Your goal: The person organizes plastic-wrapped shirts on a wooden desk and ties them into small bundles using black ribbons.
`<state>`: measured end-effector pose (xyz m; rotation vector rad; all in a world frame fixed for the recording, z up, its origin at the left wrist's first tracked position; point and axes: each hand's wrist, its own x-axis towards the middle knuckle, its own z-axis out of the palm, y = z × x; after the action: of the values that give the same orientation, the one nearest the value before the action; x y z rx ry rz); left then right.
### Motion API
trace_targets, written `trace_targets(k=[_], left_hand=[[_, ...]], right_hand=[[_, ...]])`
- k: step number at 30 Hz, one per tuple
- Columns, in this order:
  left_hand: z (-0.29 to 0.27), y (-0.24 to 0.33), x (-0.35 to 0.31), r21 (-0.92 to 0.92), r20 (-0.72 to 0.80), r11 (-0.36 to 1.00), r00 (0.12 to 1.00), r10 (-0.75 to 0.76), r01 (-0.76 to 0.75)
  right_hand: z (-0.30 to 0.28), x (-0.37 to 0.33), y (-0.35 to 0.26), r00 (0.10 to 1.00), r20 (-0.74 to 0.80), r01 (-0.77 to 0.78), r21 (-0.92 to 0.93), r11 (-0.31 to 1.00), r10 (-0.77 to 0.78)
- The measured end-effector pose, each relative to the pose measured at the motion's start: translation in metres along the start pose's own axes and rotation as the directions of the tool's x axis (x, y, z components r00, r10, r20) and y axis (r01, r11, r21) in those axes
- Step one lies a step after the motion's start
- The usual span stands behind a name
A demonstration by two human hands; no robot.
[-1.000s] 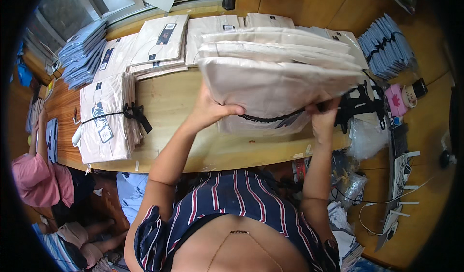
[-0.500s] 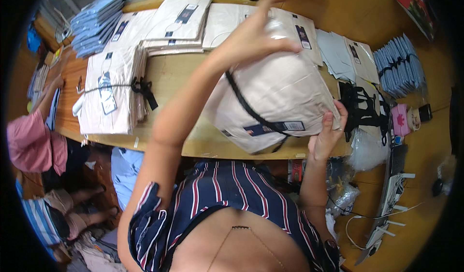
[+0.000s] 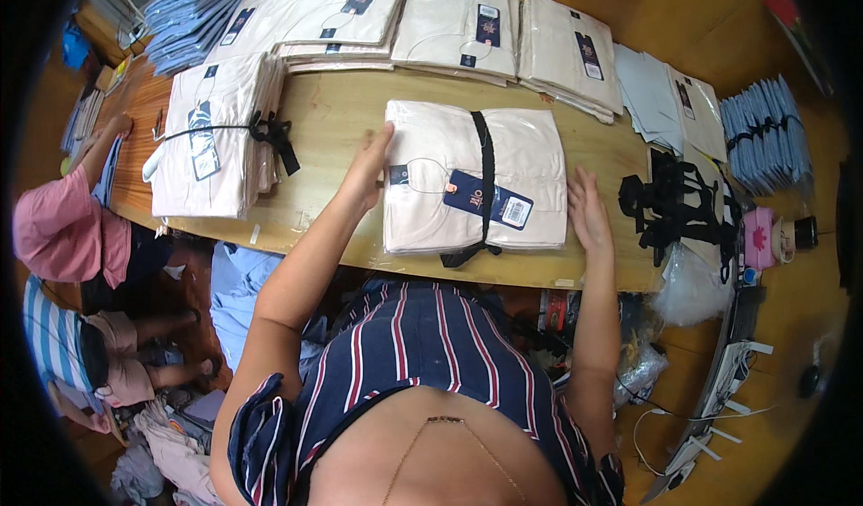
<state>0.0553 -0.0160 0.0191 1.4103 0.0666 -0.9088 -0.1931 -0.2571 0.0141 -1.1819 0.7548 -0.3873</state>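
Taking the cream garment bundle (image 3: pixel 458 151) as the centre of our dial, twelve being away from the wearer, we find it lying flat on the wooden table (image 3: pixel 333 102), near the front edge. A black band (image 3: pixel 488 160) crosses it from twelve to six, with loose ends hanging at six o'clock. We record a navy hang tag (image 3: pixel 467 196) on its upper face, passing partly beneath the band. The left hand (image 3: pixel 370 166) stands at nine o'clock, unclenched, fingers extended along the bundle's edge; we cannot tell whether the fingertips touch it. The right hand (image 3: pixel 589 214) stands at three o'clock, opened out, fingers spread, just beside the opposite edge. Further out at nine we note a second tied cream bundle (image 3: pixel 180 155); from eleven to one, a row of cream packs (image 3: pixel 440 48) at the rear. Black straps (image 3: pixel 672 196) lie in a heap at three, with a pink box (image 3: pixel 760 241) beyond them. We observe a blue stack (image 3: pixel 193 21) at ten, a tied blue bundle (image 3: pixel 764 151) toward three, and a person in a pink top (image 3: pixel 67 227) far out at nine.
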Motion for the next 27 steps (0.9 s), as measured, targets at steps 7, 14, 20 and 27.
trace_targets(k=[7,14,20,27], left_hand=[[0.005,0.001,-0.028,-0.059,0.152,0.998,0.988,0.035,-0.026],[0.022,0.012,-0.041,0.638,0.016,0.639,0.838,0.546,-0.429],[0.118,0.053,-0.01,0.964,0.258,-0.193,0.821,0.509,-0.183],[0.105,0.015,0.028,0.98,0.195,-0.093,0.955,0.225,-0.178]], right_hand=[[0.044,0.003,-0.005,0.961,0.269,0.119,-0.18,0.976,-0.068],[0.036,-0.016,-0.03,0.922,0.047,0.282,-0.762,0.583,-0.385],[0.122,0.064,-0.085,0.927,0.128,0.272,-0.876,0.398,-0.352],[0.142,0.089,-0.029,0.974,0.205,0.203,-0.979,0.028,0.097]])
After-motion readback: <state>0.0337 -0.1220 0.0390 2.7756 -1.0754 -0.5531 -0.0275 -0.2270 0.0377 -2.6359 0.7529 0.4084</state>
